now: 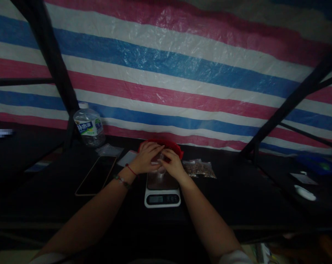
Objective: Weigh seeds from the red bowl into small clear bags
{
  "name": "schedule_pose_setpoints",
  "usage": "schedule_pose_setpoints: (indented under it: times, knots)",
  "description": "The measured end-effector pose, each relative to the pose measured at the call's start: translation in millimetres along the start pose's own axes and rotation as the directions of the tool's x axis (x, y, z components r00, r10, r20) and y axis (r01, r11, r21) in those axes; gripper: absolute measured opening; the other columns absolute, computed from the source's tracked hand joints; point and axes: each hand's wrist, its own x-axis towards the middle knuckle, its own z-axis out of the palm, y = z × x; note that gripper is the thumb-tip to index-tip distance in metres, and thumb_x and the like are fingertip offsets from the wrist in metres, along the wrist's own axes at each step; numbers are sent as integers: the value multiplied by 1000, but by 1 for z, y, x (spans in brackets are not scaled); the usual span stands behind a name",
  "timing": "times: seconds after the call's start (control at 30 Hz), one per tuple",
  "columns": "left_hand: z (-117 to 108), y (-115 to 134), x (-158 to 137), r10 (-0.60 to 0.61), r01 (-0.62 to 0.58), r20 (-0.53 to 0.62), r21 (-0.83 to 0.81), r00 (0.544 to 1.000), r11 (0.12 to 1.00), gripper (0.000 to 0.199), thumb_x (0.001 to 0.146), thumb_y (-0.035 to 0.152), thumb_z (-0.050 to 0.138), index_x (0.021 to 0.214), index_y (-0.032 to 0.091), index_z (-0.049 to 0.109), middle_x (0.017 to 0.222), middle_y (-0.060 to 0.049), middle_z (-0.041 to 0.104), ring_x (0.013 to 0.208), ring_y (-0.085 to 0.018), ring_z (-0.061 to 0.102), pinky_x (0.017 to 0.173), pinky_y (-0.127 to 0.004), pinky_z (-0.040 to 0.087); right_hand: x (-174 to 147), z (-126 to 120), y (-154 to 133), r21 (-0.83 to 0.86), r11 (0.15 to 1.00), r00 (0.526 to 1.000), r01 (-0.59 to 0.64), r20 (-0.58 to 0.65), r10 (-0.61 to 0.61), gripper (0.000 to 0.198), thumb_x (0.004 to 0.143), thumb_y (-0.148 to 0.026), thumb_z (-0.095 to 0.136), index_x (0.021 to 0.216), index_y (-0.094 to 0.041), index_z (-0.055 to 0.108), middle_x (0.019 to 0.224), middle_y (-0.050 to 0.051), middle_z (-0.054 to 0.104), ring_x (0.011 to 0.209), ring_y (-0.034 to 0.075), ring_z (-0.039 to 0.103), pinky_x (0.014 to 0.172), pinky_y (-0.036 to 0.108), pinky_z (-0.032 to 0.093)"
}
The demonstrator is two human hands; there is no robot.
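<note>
In the middle of the head view my left hand [147, 158] and my right hand [172, 165] meet over a kitchen scale [162, 199]. Their fingers close around a small clear plastic piece [161, 171], bag or cup, I cannot tell which. It is just above or on the scale's metal plate, and the fingers hide most of it. Behind the hands stands a red basin [179, 149], its inside mostly covered. The scale's display is lit, but its digits are too dim to read. Right of my right hand lie clear bags [199, 169] filled with small brownish pieces.
Left of the scale are a phone [96, 176], a white card [127, 158] and flat clear bags [109, 150]. A large plastic bottle [89, 126] stands behind them by a dark frame post. A white mouse-shaped object [305, 193] lies far right. Striped sheeting [166, 88] hangs behind the table.
</note>
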Motion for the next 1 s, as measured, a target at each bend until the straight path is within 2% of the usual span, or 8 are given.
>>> schedule_pose_setpoints:
  times: [0.17, 0.27, 0.4, 0.5, 0.67, 0.77, 0.87, 1.0]
  knots:
    - [-11, -4, 2, -56, 56, 1, -19, 998, 998, 58, 71, 44, 69, 122, 18, 60, 116, -12, 63, 113, -29, 55, 105, -45, 36, 3, -8, 2, 31, 999, 998, 22, -65, -20, 25, 89, -19, 52, 102, -25, 73, 106, 7, 67, 105, 17, 60, 96, 33, 47]
    - [-22, -12, -2, -116, 128, 166, -65, 979, 990, 49, 70, 43, 70, 113, 20, 63, 112, -10, 66, 105, -27, 60, 94, -38, 45, 6, -18, 8, -20, 1000, 990, 5, -139, -7, 29, 89, -18, 48, 105, -24, 72, 103, 7, 68, 100, 17, 62, 93, 34, 48]
    - [-35, -26, -11, -170, 227, 390, -104, 905, 968, 40, 69, 46, 69, 101, 22, 66, 98, -6, 70, 86, -22, 66, 74, -28, 49, 7, -26, 21, -105, 994, 994, -30, -106, 19, 38, 84, -7, 44, 105, -22, 72, 101, 7, 70, 99, 18, 62, 93, 36, 48]
    - [-38, -32, -13, -174, 258, 429, -147, 887, 955, 35, 69, 42, 69, 98, 22, 67, 95, -5, 70, 81, -20, 65, 69, -25, 48, 4, -24, 30, -165, 985, 998, -56, -47, 49, 45, 79, -2, 41, 107, -20, 71, 104, 8, 70, 101, 18, 63, 95, 37, 48]
    - [-36, -26, -9, -208, 271, 338, -153, 918, 950, 32, 71, 42, 66, 92, 19, 66, 87, -4, 69, 74, -17, 63, 66, -25, 46, 6, -16, 36, -188, 980, 996, -57, 63, 70, 50, 76, 3, 38, 108, -18, 71, 109, 9, 70, 105, 18, 63, 99, 37, 47]
    - [-36, -21, -8, -251, 298, 341, -93, 906, 950, 28, 73, 41, 62, 90, 19, 64, 86, -4, 68, 73, -18, 61, 65, -25, 45, 19, -9, 38, -217, 976, 979, -15, 194, 58, 51, 76, 4, 39, 108, -19, 71, 111, 8, 70, 107, 18, 62, 100, 36, 46]
    - [-37, -19, -8, -293, 345, 428, -46, 855, 938, 29, 73, 41, 61, 92, 20, 63, 91, -4, 68, 79, -19, 62, 69, -26, 46, 39, 1, 42, -290, 957, 927, 30, 367, 82, 46, 80, 0, 43, 113, -17, 69, 118, 10, 67, 111, 20, 60, 101, 35, 45]
    - [-37, -25, -10, -355, 416, 494, -15, 794, 909, 27, 74, 41, 59, 90, 20, 63, 92, -4, 68, 83, -19, 62, 73, -25, 46, 66, 17, 48, -425, 905, 833, 31, 511, 211, 36, 88, -15, 49, 120, -17, 66, 128, 10, 62, 118, 23, 56, 102, 35, 42]
